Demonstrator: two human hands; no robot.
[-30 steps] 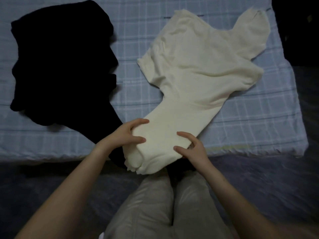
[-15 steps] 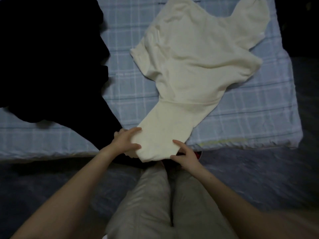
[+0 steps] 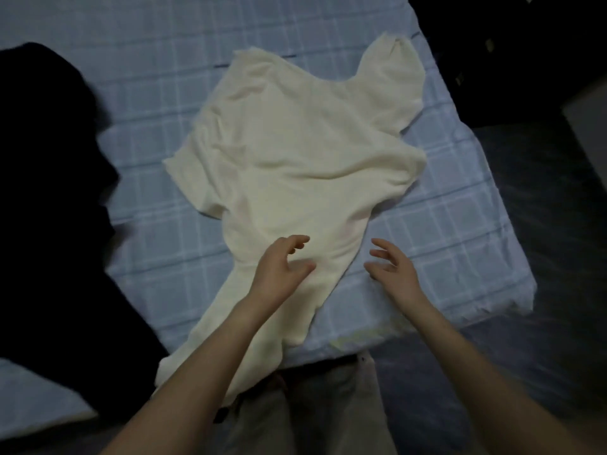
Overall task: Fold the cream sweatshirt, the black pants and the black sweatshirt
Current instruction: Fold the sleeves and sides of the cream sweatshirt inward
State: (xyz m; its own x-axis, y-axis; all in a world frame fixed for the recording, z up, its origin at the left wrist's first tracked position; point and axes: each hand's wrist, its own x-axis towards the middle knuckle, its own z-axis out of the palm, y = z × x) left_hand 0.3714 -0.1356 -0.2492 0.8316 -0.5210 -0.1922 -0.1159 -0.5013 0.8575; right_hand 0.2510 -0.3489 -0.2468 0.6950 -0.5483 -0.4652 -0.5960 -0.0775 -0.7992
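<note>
The cream sweatshirt [image 3: 295, 152] lies spread and rumpled on the blue checked bed [image 3: 460, 244], its lower part trailing toward me over the bed's near edge. My left hand [image 3: 284, 269] hovers over the sweatshirt's lower part, fingers loosely curved and holding nothing. My right hand [image 3: 392, 269] is just right of the cloth above the sheet, fingers spread and empty. Black clothing [image 3: 49, 205] lies in a dark heap on the left of the bed; I cannot tell the pants from the black sweatshirt.
The bed's near edge runs just in front of my legs [image 3: 315, 405] in light trousers. Dark floor [image 3: 542, 356] lies to the right, with dark furniture [image 3: 492, 44] at the top right and a pale box edge [image 3: 591, 110] beside it.
Both hands let go of the sweatshirt's near end and moved up the garment. The view shifted, so the cream sweatshirt sits more central and the black heap further left.
</note>
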